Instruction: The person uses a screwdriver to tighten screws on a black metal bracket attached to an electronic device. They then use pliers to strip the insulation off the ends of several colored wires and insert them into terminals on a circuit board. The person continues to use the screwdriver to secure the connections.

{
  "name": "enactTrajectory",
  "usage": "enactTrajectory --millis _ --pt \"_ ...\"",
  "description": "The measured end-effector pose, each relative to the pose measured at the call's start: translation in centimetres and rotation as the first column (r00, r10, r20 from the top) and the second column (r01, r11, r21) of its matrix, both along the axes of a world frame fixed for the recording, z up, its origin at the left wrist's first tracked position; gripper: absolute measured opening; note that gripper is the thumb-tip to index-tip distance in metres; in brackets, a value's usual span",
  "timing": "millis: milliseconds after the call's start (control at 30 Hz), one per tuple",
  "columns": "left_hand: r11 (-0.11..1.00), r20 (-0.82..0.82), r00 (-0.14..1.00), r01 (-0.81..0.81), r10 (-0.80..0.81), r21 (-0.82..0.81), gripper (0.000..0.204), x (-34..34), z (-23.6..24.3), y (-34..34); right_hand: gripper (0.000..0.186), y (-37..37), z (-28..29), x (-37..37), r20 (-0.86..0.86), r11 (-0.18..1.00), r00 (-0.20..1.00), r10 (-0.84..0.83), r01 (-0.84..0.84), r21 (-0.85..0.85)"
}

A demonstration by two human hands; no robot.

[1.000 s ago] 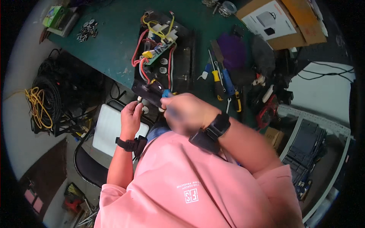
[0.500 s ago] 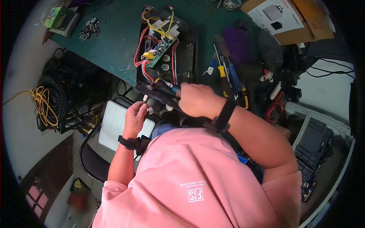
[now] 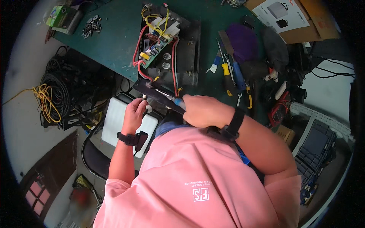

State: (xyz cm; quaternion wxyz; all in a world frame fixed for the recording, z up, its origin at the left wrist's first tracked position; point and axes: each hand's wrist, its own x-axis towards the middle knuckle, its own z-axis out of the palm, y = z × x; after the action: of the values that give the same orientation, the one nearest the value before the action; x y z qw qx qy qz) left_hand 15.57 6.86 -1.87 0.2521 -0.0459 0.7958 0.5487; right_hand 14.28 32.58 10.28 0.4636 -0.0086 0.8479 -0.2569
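My right hand (image 3: 205,110) is closed around the blue handle of a screwdriver (image 3: 178,101), whose slim metal shaft lies over a long black end panel (image 3: 146,88). The panel slants at the table's near edge, and a thick red wire (image 3: 142,73) runs down to it. Left of the panel, my left hand (image 3: 134,114) pinches a small white-tipped piece (image 3: 144,97); its kind is not clear. Beyond both hands a green circuit board (image 3: 156,51) with yellow and red wires rests tilted on a black metal housing (image 3: 193,60).
Right of the housing lie a yellow-handled screwdriver (image 3: 225,69), wrenches and a purple cloth (image 3: 241,43). A cardboard box (image 3: 311,34) stands far right. Loose screws (image 3: 91,26) are piled far left. Below the left hand is a white-seated chair (image 3: 114,123), near coiled black cables (image 3: 57,93).
My right hand and the screwdriver have drawn slightly back toward my body, and more of the shaft shows over the panel. The left hand keeps its pinch.
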Motion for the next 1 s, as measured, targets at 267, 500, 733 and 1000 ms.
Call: enactTrajectory --millis 267,500,733,1000 --pt "0.995 -0.007 0.997 -0.081 0.081 0.054 0.025 0.6 -0.4 0.3 0.032 0.2 -1.0 0.4 0.022 0.992 0.994 -0.111 0.112 -0.06" --pt "0.993 -0.01 0.995 -0.101 0.102 0.069 0.024 0.8 -0.3 0.8 0.032 -1.3 -0.9 -2.6 0.069 0.996 0.997 -0.018 0.024 -0.083" --pt "0.995 -0.076 0.992 -0.095 0.098 0.04 0.024 1.2 -1.2 0.4 0.027 -2.3 -1.8 -3.4 0.172 0.994 0.985 -0.015 0.034 -0.106" --pt "0.999 -0.196 0.98 -0.02 0.012 -0.041 0.024 0.9 -0.7 0.5 0.026 -2.7 -0.8 -2.8 -0.185 0.992 0.981 -0.062 0.081 0.095"
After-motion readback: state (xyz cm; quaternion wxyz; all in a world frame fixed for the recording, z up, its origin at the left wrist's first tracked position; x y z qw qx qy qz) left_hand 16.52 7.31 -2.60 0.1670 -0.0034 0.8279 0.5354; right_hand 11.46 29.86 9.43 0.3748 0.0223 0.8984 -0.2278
